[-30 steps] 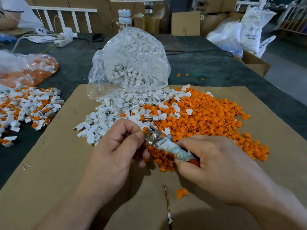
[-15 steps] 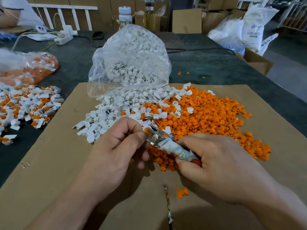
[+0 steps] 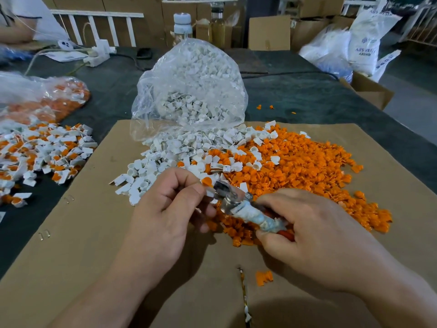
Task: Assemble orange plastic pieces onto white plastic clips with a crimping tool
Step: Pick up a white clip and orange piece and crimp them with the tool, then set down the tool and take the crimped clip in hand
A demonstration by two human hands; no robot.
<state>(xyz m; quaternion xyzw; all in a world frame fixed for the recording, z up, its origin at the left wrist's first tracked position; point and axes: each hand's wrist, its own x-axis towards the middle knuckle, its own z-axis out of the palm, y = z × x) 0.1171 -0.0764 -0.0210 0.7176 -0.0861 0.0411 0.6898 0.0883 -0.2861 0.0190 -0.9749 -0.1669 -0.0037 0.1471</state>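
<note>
Little has shifted since the earlier frame: both hands sit in the same spot at the near edge of the orange pile, the tool nose raised slightly toward the left fingertips.

A white clip [image 3: 210,192] pinched in the left hand [image 3: 165,209] meets the metal nose of the crimping tool [image 3: 238,204], just on the near side of the orange pieces [image 3: 307,171]. Parts like these look feather-light, stiff and small, likely slick; best held by the flat tab, leaving the socket free. The left fingers [image 3: 186,188] are curled tight, thumb and forefinger closed on the clip. The right hand [image 3: 314,235] wraps the tool's taped handle, fingers closed round it; whether it is squeezing I cannot tell. Loose white clips [image 3: 165,162] lie left of the orange pile on the cardboard sheet [image 3: 71,256] covering the worktop [image 3: 295,95].
</note>
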